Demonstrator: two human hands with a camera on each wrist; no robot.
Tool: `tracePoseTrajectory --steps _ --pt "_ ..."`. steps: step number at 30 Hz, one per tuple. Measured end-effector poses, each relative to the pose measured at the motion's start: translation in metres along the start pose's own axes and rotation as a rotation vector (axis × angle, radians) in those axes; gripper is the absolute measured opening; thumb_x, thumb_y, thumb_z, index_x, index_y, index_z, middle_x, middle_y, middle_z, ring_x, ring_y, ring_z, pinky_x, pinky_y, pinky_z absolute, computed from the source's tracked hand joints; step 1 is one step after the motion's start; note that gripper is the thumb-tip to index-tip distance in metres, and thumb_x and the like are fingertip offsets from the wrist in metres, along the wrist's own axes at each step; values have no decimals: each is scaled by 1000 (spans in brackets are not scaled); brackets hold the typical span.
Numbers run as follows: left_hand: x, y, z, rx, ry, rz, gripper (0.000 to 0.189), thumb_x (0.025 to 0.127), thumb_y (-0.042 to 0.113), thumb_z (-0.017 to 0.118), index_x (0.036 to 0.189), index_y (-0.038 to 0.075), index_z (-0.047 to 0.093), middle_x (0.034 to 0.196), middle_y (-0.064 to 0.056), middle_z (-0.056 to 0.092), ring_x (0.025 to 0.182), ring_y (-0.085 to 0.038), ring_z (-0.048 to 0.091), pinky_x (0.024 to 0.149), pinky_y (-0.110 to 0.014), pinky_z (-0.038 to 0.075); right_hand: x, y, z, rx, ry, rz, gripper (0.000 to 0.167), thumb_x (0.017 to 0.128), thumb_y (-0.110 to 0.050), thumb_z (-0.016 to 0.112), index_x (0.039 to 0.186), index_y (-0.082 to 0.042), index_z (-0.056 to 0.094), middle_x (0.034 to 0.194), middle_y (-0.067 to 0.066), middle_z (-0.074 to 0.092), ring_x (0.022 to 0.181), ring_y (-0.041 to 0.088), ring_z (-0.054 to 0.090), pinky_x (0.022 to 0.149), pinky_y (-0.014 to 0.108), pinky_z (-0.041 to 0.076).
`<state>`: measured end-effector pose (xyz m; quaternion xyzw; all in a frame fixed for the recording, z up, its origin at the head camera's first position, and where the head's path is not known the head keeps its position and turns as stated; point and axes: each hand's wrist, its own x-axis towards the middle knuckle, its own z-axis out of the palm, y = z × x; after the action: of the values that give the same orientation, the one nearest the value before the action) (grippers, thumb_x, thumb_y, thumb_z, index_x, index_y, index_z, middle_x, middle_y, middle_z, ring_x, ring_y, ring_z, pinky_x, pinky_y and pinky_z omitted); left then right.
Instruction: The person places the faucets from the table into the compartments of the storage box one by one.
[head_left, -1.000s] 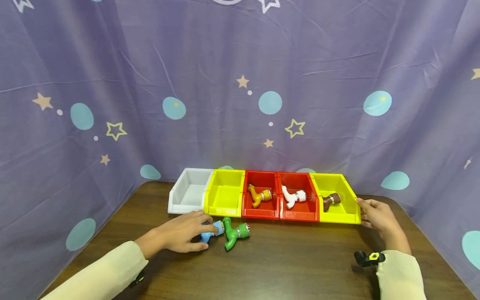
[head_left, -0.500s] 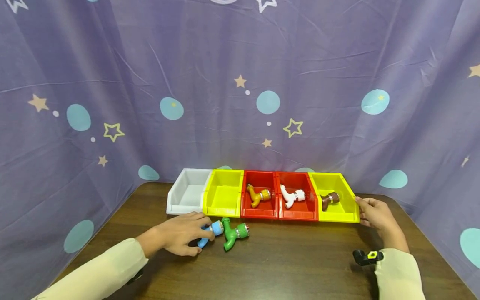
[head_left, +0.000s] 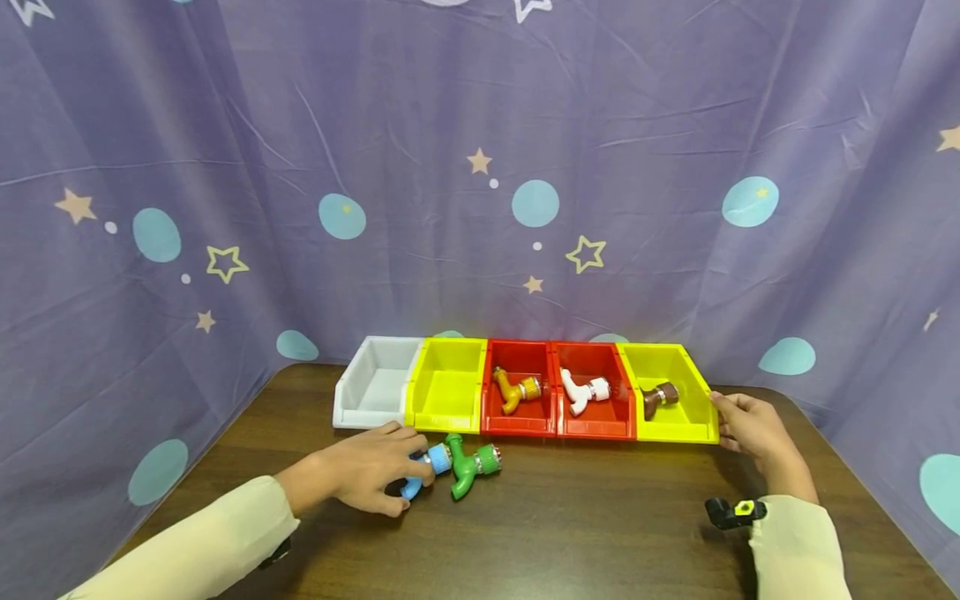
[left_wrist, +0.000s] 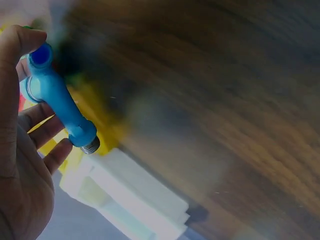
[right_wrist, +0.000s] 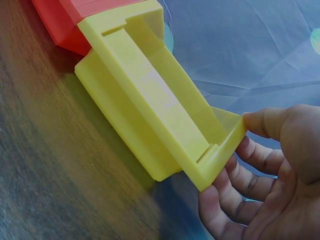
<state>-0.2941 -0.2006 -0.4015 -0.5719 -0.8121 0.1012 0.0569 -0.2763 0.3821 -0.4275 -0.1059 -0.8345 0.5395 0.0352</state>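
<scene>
A blue plastic tap lies on the table in front of the bins, partly hidden under my left hand. In the left wrist view the thumb is at the spout end of the blue tap and the fingers curl along its other side; its threaded end points away. Right beside it lies a green tap. My right hand grips the outer side wall of the rightmost yellow bin, thumb on the rim and fingers outside. A brown tap sits in that bin.
The bins stand in a row against a purple curtain. From the left come a white bin, a yellow bin and two red bins. An orange tap and a white tap lie in the red ones.
My left fingers have shifted around the blue tap, the thumb drawing back, then in towards it. The blue and green taps have nudged slightly right. My right hand stays at the yellow bin.
</scene>
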Motion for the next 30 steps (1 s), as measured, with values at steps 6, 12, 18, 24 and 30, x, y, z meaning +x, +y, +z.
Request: tracePoseTrajectory --steps 6,12,18,24,30 --pt "11 0 -16 19 15 -22 31 87 47 67 114 33 63 109 8 51 101 -13 46 94 -36 41 0 1 -2 4 6 5 57 108 -44 45 123 11 53 95 7 56 80 13 59 70 30 59" --pt "16 -7 -28 50 7 -39 31 87 48 68 113 32 63 104 9 47 98 -15 44 92 -36 39 -2 3 3 19 7 16 56 108 -44 45 121 10 53 93 6 55 79 13 58 69 30 59" --pt "21 -19 -35 98 70 -35 31 86 45 69 112 30 62 103 6 48 97 -17 46 90 -37 41 -2 3 5 38 3 4 55 108 -43 46 119 10 54 92 4 57 79 12 60 69 29 58" --pt "27 -33 -40 87 92 -84 36 87 41 69 120 28 65 113 0 54 106 -22 50 95 -42 43 -2 3 3 48 3 12 54 108 -44 47 117 8 56 92 3 57 79 12 60 69 29 58" --pt "33 -46 -39 28 72 -156 43 87 38 70 128 25 65 125 -6 57 114 -28 51 103 -49 42 -1 1 2 44 5 7 55 107 -45 47 117 8 56 91 3 56 79 12 59 70 29 58"
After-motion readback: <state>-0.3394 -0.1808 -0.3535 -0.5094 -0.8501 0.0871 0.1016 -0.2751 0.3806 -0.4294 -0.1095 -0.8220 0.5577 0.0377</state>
